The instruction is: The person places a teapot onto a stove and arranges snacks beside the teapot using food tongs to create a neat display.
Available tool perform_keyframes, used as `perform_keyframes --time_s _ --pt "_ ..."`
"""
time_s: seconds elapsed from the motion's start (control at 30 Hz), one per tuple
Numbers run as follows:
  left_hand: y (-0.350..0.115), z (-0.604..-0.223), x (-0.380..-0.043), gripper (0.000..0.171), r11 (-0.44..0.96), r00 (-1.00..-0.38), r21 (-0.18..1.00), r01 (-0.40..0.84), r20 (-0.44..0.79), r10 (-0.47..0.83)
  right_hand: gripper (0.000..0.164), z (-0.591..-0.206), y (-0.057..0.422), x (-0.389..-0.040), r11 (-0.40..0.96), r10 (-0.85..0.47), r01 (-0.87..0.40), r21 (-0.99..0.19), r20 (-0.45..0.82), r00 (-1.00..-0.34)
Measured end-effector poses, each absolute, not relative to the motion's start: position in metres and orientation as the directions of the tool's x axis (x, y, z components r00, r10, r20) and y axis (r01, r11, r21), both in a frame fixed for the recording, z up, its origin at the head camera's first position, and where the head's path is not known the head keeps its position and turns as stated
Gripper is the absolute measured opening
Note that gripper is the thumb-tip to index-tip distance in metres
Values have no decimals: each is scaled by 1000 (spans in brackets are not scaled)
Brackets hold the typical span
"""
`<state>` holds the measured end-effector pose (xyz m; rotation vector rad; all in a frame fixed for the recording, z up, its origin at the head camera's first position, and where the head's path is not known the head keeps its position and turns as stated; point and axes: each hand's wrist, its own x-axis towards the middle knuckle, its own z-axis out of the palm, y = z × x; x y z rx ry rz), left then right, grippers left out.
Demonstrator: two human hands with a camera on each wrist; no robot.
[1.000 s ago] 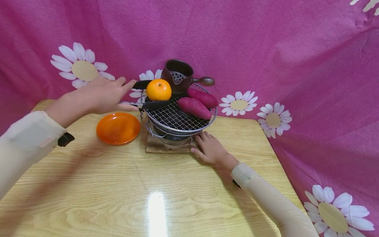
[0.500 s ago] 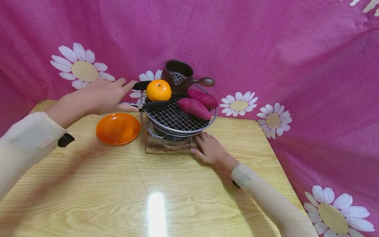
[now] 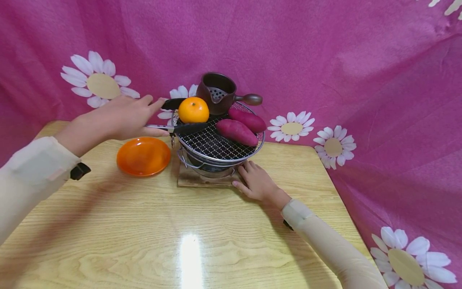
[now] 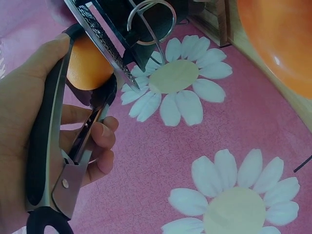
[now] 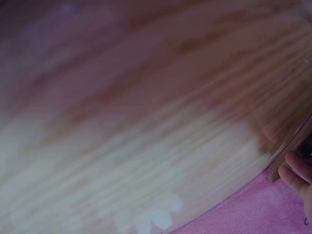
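My left hand [image 3: 131,116] grips a pair of black and metal tongs [image 4: 44,131], thumb along one arm and fingers curled round the other. Between their dark tips sits an orange mandarin [image 3: 193,109] at the left rim of the round wire grill [image 3: 209,146]. In the left wrist view, the mandarin is partly hidden by the tongs and grill rim. On the right half of the mesh lie two purple sweet potatoes [image 3: 237,131]. Low at the grill's right, my right hand [image 3: 257,182] holds the corner of the wooden board [image 3: 202,180] under the stove.
A dark brown side-handled pot [image 3: 216,98] stands at the back of the grill. Left of the stove, an orange plate [image 3: 143,156] lies on the wooden table [image 3: 151,233]. Pink cloth [image 3: 288,52] with white flowers hangs close behind and along the right side.
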<state>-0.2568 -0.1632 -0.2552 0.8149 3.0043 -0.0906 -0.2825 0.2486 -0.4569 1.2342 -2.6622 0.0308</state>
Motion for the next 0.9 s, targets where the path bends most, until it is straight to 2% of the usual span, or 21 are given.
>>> perform_keyframes --time_s 0.33,0.6,0.9 --pt "-162 -257 -256 97 860 -861 -35 509 -43 507 81 -459 248 -283 641 -758 -764 75 222 -614" --pt "-158 -256 -253 98 856 -856 -33 516 -44 514 84 -459 249 -283 653 -750 -754 71 200 -630" --pt "-154 -257 -251 91 839 -839 -19 544 -2 544 83 -459 249 -283 652 -750 -756 63 202 -630"
